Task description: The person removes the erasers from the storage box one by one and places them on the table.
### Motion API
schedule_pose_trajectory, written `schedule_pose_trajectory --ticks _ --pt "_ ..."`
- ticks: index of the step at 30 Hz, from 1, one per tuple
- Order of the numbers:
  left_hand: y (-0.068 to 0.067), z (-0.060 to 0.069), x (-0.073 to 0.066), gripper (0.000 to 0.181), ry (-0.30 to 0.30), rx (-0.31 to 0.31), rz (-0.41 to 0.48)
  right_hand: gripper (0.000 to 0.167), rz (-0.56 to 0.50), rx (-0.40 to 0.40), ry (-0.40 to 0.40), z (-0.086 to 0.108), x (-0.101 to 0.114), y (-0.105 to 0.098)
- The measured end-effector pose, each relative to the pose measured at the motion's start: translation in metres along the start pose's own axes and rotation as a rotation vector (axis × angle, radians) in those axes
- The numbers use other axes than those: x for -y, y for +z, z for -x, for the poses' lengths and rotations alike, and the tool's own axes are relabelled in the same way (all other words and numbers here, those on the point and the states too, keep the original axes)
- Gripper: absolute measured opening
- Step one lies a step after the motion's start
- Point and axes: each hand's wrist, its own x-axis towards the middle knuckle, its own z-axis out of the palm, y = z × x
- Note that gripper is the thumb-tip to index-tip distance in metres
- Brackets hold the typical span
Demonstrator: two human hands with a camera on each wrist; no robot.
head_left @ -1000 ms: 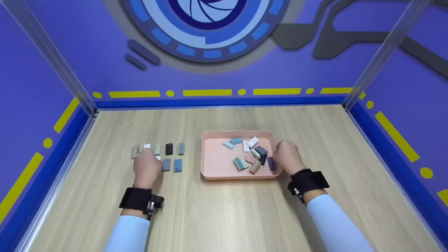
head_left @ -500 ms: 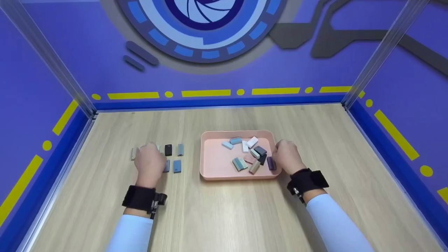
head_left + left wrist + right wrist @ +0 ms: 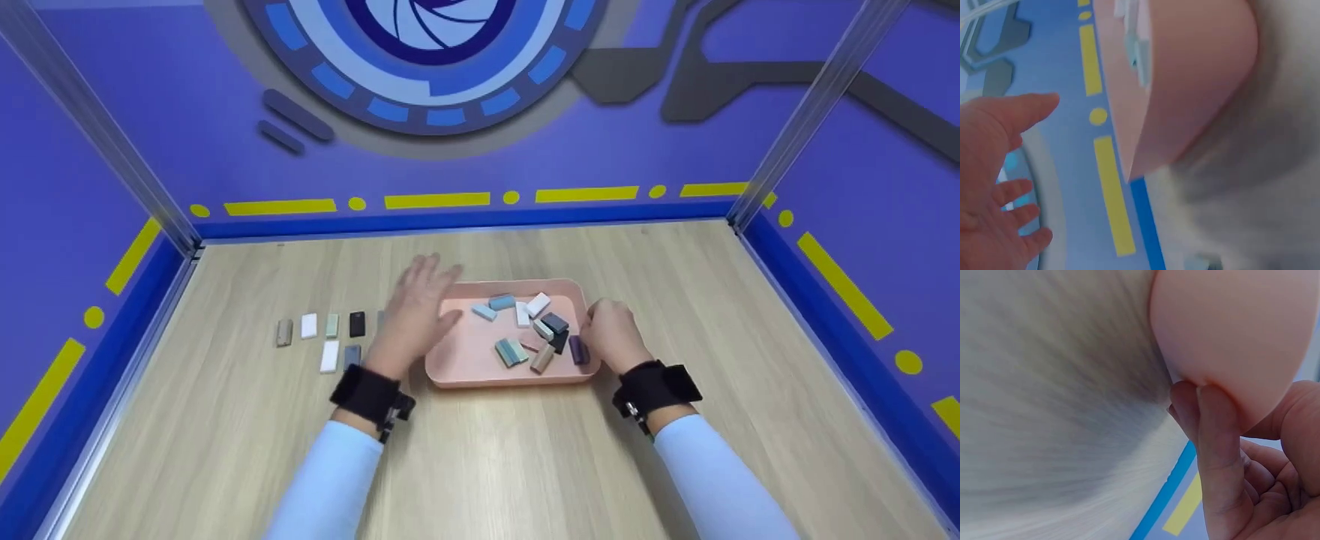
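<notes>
Straps (image 3: 367, 394) up front, two, black! Next, the left hand (image 3: 409, 322), fingers spread wide, empty, at the left side of one pink tray (image 3: 465, 351), while the right hand (image 3: 616, 335) pinches its right side. Small blocks (image 3: 357, 324) look light, stiff, smooth; pinch the long edges, I'd say. Seven show on the desk (image 3: 510, 465), one mostly hidden; about twelve fill the tray. Beyond, patterned wall (image 3: 187, 150).

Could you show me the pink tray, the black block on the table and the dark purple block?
Pink tray (image 3: 461, 349): head view, bare floor of the tray.
Black block (image 3: 357, 324): head view, middle of its top.
Dark purple block (image 3: 578, 350): head view, middle of its upper side.
</notes>
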Motion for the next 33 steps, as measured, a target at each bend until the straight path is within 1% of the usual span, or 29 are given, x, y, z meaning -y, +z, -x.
schedule_pose_trajectory --ticks 2,4,6,9,13,15,20,23,27,30,33 --pt "0.012 -0.004 -0.011 0.068 0.033 0.06 0.004 0.024 -0.001 0.004 -0.002 0.0 0.0 0.001" --pt "0.024 -0.007 -0.019 0.064 0.064 0.103 0.001 0.024 -0.001 0.004 -0.003 0.0 0.0 0.001" --pt "0.034 -0.011 -0.025 0.059 0.088 0.132 -0.005 0.024 0.003 0.003 -0.009 0.0 0.0 0.001" --pt "0.045 -0.017 -0.03 0.053 0.119 0.167 -0.011 0.024 0.003 0.001 -0.008 0.0 0.0 0.002" --pt "0.054 -0.021 -0.034 0.044 0.133 0.218 -0.013 0.025 0.006 0.005 -0.004 0.0 0.0 0.002" --pt "0.056 -0.021 -0.035 0.04 0.126 0.246 -0.013 0.026 0.009 0.009 0.002 -0.001 0.001 0.002" --pt "0.06 -0.019 -0.038 0.043 0.107 0.32 -0.021 0.026 0.022 0.024 0.021 0.0 0.003 0.0" --pt "0.062 -0.017 -0.039 0.043 0.12 0.327 -0.035 0.025 0.029 0.015 0.01 0.0 0.003 0.0" --pt "0.064 -0.017 -0.04 0.035 0.128 0.298 -0.063 0.026 0.016 0.001 -0.002 0.001 0.001 -0.002" --pt "0.063 -0.015 -0.042 0.029 0.115 0.29 -0.079 0.026 0.01 -0.002 0.0 0.001 0.0 -0.001" --pt "0.062 -0.014 -0.043 0.026 0.107 0.287 -0.104 0.025 0.006 0.0 0.009 0.001 -0.001 0.0"
